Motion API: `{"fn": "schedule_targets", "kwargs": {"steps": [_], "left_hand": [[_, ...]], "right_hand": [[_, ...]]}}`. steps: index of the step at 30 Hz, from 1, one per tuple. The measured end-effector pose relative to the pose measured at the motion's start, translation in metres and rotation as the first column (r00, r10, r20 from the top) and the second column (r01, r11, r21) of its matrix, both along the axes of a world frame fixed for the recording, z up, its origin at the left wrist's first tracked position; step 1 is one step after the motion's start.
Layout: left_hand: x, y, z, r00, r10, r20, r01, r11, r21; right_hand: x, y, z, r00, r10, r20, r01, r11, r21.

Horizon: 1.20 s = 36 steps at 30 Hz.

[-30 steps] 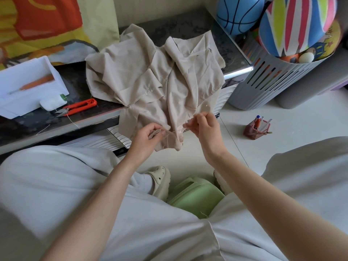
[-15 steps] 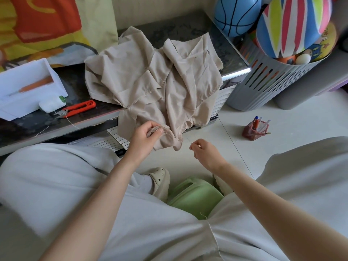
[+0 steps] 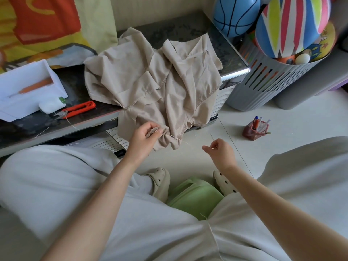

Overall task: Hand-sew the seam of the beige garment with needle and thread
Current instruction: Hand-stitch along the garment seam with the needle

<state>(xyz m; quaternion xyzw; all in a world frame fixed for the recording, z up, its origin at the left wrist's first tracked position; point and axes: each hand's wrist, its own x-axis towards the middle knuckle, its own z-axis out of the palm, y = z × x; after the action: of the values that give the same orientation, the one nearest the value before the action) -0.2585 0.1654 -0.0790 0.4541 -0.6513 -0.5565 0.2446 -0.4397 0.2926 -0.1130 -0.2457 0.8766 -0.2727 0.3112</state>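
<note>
Beige garment (image 3: pixel 154 80) hangs off the tabletop (image 3: pixel 56 122); left hand (image 3: pixel 145 137) grip pinches its seam steady, right hand (image 3: pixel 221 152) grip beside the garment pinches the needle (image 3: pixel 212 138), apparently tensioning thread (image 3: pixel 183 141).

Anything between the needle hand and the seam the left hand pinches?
Nothing visible: only the thread spans the gap between the right hand, pinching the needle, and the beige garment gripped by the left hand.
</note>
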Motion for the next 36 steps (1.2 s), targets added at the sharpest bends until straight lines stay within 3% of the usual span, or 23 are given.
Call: {"fn": "schedule_targets", "kwargs": {"steps": [4,8,11,15,19,25,29,36], "left_hand": [[0.000,0.000,0.004,1.000,-0.013,0.000,0.013,1.000,0.022],[0.000,0.000,0.005,0.998,-0.056,-0.022,0.057,0.996,0.062],[0.001,0.001,0.006,0.995,-0.077,-0.065,0.084,0.990,0.113],[0.002,0.001,0.010,0.995,-0.054,-0.084,0.066,0.987,0.146],[0.004,-0.002,0.010,0.990,-0.004,-0.144,0.022,0.992,0.125],[0.003,0.000,0.005,0.998,0.003,-0.066,0.004,0.994,0.111],[0.006,0.001,0.004,0.996,-0.075,0.039,0.073,0.996,0.055],[0.008,-0.004,-0.006,0.985,-0.115,0.130,0.101,0.988,0.113]], "right_hand": [[0.004,-0.007,0.004,1.000,0.006,0.019,-0.003,0.993,-0.118],[0.018,-0.021,0.022,0.984,0.166,0.063,-0.139,0.941,-0.308],[0.030,-0.034,0.036,0.926,0.330,0.180,-0.240,0.887,-0.394],[0.041,-0.046,0.045,0.810,0.492,0.321,-0.374,0.853,-0.364],[0.038,-0.045,0.045,0.818,0.459,0.347,-0.351,0.876,-0.330],[0.031,-0.043,0.043,0.867,0.366,0.338,-0.262,0.912,-0.315],[0.023,-0.043,0.039,0.920,0.285,0.268,-0.222,0.944,-0.242],[0.013,-0.039,0.034,0.973,0.199,0.114,-0.194,0.980,-0.046]]}}
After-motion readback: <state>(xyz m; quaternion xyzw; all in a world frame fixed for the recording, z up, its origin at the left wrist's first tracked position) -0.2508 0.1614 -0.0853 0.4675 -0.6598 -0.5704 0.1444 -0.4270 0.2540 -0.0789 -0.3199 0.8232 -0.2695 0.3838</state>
